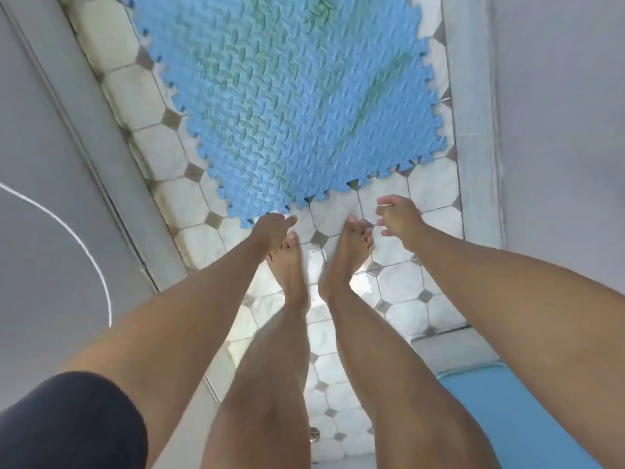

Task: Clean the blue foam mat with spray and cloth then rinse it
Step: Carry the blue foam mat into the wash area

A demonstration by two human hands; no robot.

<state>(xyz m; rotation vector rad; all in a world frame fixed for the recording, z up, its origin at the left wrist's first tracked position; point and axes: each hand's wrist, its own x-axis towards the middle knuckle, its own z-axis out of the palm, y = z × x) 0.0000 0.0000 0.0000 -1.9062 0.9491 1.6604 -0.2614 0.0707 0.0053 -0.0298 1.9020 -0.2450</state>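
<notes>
A blue foam mat (291,106) with jigsaw edges and greenish stains lies flat on the white tiled floor (433,194), filling the upper middle of the head view. My left hand (270,228) reaches down just short of the mat's near edge, fingers extended, holding nothing. My right hand (399,216) hovers over the tiles right of the near edge, fingers loosely curled and empty. No spray bottle or cloth is in view.
My two bare feet (318,258) stand on the tiles just before the mat. Grey walls close in on the left (50,147) and right (558,130). A blue surface (514,411) sits at the lower right. A small floor drain (314,434) lies near the bottom.
</notes>
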